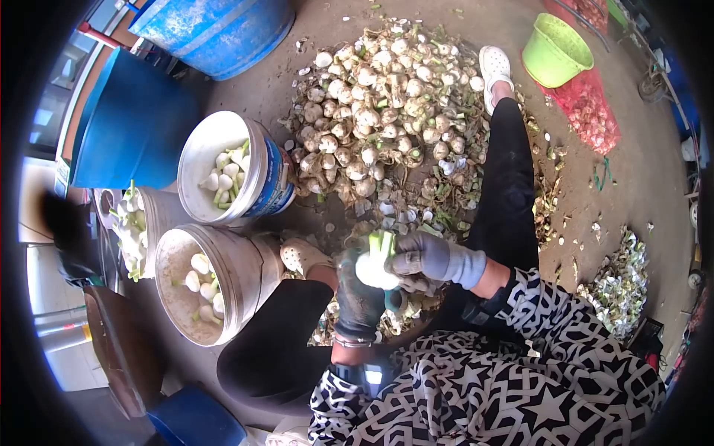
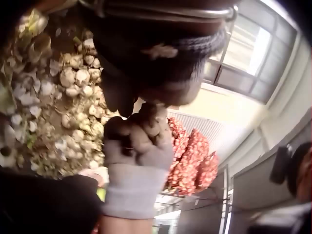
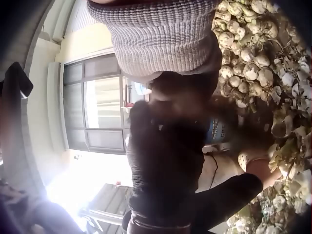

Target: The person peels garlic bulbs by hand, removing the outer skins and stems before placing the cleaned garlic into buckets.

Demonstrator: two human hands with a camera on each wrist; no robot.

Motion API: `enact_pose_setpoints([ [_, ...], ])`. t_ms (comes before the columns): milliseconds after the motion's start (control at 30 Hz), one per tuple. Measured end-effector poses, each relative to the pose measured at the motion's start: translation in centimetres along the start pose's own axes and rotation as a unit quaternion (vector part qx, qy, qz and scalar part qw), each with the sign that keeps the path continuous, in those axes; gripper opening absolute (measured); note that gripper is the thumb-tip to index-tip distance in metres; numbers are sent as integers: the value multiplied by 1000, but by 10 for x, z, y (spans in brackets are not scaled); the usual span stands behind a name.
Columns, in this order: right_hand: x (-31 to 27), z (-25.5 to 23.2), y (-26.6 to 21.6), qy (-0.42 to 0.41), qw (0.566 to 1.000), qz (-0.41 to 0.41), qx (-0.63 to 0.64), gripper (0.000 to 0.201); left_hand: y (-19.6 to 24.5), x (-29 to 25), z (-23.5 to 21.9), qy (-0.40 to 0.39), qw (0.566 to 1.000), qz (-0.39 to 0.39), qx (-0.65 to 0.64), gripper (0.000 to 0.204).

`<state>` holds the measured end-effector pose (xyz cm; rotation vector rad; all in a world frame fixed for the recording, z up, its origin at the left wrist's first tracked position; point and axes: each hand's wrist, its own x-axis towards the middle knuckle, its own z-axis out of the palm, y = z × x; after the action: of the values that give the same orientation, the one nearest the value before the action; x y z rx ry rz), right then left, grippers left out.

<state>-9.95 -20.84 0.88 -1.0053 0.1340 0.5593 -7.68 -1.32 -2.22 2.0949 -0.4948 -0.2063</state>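
A white bulb (image 1: 377,270) with a cut green stem is between the two gloved hands in the head view. The left hand (image 1: 358,301), in a dark glove, grips it from the left and below. From the right, the right hand (image 1: 435,258) in a grey glove has its fingers curled against the bulb and stem. The left wrist view shows the right hand (image 2: 139,146) with bent fingers, close to the shadowed left hand (image 2: 163,78). In the right wrist view, the left hand (image 3: 168,146) is dark and blurred below the right glove's cuff (image 3: 163,41); the bulb is hidden there.
A large heap of bulbs (image 1: 372,111) lies on the floor ahead. White buckets (image 1: 256,167) (image 1: 238,279) with trimmed bulbs stand left, near blue tubs (image 1: 130,123). A green bucket (image 1: 556,50) and red net bag (image 1: 591,119) are at right, peelings (image 1: 621,286) below.
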Motion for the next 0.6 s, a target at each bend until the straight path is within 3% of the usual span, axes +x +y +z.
enact_pose_setpoints([
  [33, 1, -5, -2, 0, 1000, -2, 3, 15, 2, 3, -5, -57, 998, -34, -17, 68],
  [67, 1, -9, -4, -19, 999, 25, 26, 16, -5, 5, -3, -57, 998, 10, -5, 54],
  [100, 1, -11, -4, -37, 997, 51, 50, 18, -21, 9, 2, -100, 961, -204, -159, 52],
  [133, 4, -10, -2, 25, 993, 84, 74, 20, -30, 6, 7, -46, 965, -185, -178, 54],
  [167, 7, -12, 0, 28, 993, 80, 76, 20, -4, 16, 6, 7, 966, -164, -197, 59],
  [200, 10, -16, 5, 32, 997, 64, -15, 20, 8, 12, 3, 10, 971, -136, -197, 56],
  [233, 15, -21, 13, 36, 992, 51, -106, 20, 19, 7, -1, -39, 962, -105, -250, 48],
  [267, 24, -10, 20, 63, 982, -90, -154, 18, 13, 4, 1, -11, 998, 54, -40, 45],
  [300, 21, -8, 22, 63, 983, -86, -151, 18, 9, 3, 2, 19, 962, 210, 174, 45],
  [333, 15, -7, 19, 33, 996, -53, -58, 18, 9, 1, 1, -36, 980, 75, 180, 49],
  [367, 11, -2, 10, 5, 999, -20, 34, 20, 7, 5, -2, -8, 957, 168, 236, 53],
  [400, 16, -5, 20, 29, 996, 9, 85, 19, 10, 6, 3, 11, 999, -18, -42, 48],
  [433, 14, -10, 16, 7, 991, 66, 120, 20, 15, 9, 9, 29, 926, -203, -316, 43],
  [467, 11, -19, 23, -34, 982, 28, 185, 23, 14, 20, -2, -31, 997, -58, -49, 30],
  [500, 7, -28, 28, -75, 965, -9, 249, 26, 23, 18, -2, 34, 998, -24, -44, 19],
  [533, 1, -38, 29, -57, 974, -34, 216, 33, 28, 24, -7, 4, 899, -66, -432, 20],
  [567, -8, -60, 40, -48, 972, -19, 230, 39, 29, 31, -14, -24, 654, -95, -750, 22],
  [600, -23, -61, 31, -72, 961, -38, 263, 42, 22, 31, -22, -18, 650, -144, -746, 30],
])
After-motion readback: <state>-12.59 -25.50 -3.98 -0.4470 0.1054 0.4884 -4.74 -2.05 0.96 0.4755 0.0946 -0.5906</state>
